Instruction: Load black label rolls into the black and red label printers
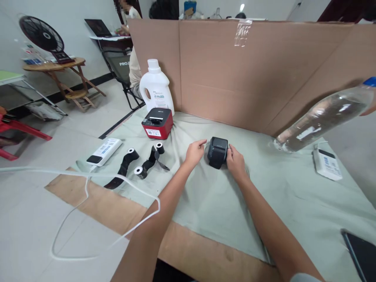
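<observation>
A small black boxy device with rounded edges [217,152], which looks like a portable printer, sits on the pale green cloth [202,211]. My right hand [235,162] grips its right side, thumb and fingers against the edge. To the left of the device, a small gap away, is my left hand [194,153], with its index finger stretched out and nothing visible in it. Farther left lie rolls of black ribbon or film, one roll [132,153] partly unwound and another roll [141,172] beside it. Behind them stands a red and black label printer [158,123].
A white jug [157,88] stands behind the printer, before a cardboard screen [217,74]. White power banks lie left [105,152] and right [327,162]. A clear bottle [323,117] leans at right. A phone [362,254] lies front right; a white cable [117,174] loops at left.
</observation>
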Demonstrator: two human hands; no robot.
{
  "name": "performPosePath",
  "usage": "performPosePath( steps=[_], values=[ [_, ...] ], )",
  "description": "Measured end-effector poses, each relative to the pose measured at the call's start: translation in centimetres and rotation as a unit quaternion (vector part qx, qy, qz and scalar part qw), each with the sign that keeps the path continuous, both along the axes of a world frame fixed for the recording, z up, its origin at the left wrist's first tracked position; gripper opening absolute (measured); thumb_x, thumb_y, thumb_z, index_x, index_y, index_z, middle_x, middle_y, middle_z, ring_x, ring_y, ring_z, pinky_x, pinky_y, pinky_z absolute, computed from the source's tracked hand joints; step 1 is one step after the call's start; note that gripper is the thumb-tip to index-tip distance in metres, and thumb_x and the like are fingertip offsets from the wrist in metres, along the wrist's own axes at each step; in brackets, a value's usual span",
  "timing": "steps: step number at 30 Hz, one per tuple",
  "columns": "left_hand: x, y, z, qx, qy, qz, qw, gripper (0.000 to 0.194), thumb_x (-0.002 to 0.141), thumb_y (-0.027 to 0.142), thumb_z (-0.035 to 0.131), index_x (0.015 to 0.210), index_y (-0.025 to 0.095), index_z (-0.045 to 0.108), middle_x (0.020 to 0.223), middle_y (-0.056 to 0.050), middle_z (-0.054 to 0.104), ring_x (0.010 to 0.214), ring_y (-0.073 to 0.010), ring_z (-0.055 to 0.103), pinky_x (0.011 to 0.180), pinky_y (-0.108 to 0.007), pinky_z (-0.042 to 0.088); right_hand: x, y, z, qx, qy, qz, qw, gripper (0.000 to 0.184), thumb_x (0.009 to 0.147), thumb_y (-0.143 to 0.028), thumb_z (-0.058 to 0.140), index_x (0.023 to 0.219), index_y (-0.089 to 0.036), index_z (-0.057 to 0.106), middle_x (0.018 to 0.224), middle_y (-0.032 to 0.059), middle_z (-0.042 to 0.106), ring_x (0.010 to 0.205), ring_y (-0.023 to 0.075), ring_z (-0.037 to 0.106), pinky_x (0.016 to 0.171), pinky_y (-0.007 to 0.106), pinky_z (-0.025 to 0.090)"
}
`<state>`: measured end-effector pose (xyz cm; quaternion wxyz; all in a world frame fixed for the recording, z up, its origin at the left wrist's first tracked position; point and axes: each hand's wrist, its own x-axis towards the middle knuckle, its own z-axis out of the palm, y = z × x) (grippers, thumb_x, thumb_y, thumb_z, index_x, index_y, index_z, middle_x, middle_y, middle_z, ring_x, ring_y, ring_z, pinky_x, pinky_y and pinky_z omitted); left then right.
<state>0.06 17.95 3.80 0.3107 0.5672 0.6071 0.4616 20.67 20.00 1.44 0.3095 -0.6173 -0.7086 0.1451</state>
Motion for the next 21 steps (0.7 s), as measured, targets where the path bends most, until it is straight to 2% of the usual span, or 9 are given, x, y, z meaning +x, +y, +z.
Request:
performPosePath(
  steps=[3,6,11,17,21],
  values=[
    [0.7,0.8,-1.0,-0.043,0.106,-0.042,0.992,0.057,0.087,0.001,0.046,0.131,0.026,0.073,0.132,-0.004,0.073,0.128,-0.0199,0.065,0.113,-0.033,0.045,-0.2,-0.4,-0.8,0.020,-0.001,0.015,1.000,0.062,0.101,-0.039,0.024,0.141,-0.012,0.062,0.134,0.0187,0.070,0.119,0.0336,0.067,0.104,0.047,0.049],
    [1.2,0.2,-2.0,-0.025,0.159,-0.044,0.986,0.069,0.083,-0.002,0.042,0.141,0.027,0.065,0.141,-0.002,0.067,0.132,-0.0188,0.062,0.115,-0.033,0.044,-0.1,-0.4,-0.6,0.011,-0.010,0.021,1.000,0.061,0.103,-0.038,0.022,0.143,-0.013,0.060,0.128,0.0172,0.072,0.113,0.0318,0.069,0.100,0.044,0.051],
    [1.0,0.3,-2.7,-0.020,0.232,-0.045,0.971,0.074,0.081,-0.004,0.039,0.143,0.028,0.063,0.145,0.000,0.064,0.139,-0.0161,0.056,0.121,-0.035,0.037,0.4,0.1,-0.5,-0.011,-0.043,0.041,0.998,0.061,0.103,-0.036,0.022,0.146,-0.011,0.058,0.129,0.0184,0.071,0.116,0.0319,0.066,0.102,0.045,0.048],
    [1.2,0.4,-2.5,-0.029,0.333,-0.051,0.941,0.071,0.083,-0.002,0.041,0.148,0.021,0.060,0.141,-0.009,0.067,0.141,-0.0187,0.055,0.131,-0.039,0.017,0.4,0.2,-0.8,-0.011,-0.044,0.052,0.998,0.061,0.104,-0.036,0.021,0.147,-0.013,0.057,0.133,0.0168,0.069,0.117,0.0308,0.065,0.105,0.045,0.047],
    [1.3,0.2,-2.5,-0.031,0.342,-0.046,0.938,0.072,0.084,-0.001,0.041,0.149,0.024,0.057,0.142,-0.008,0.066,0.140,-0.0185,0.055,0.131,-0.041,0.016,0.4,0.1,-0.9,-0.007,-0.038,0.049,0.998,0.062,0.104,-0.037,0.020,0.147,-0.012,0.056,0.133,0.0170,0.069,0.116,0.0306,0.065,0.105,0.045,0.047]
  ],
)
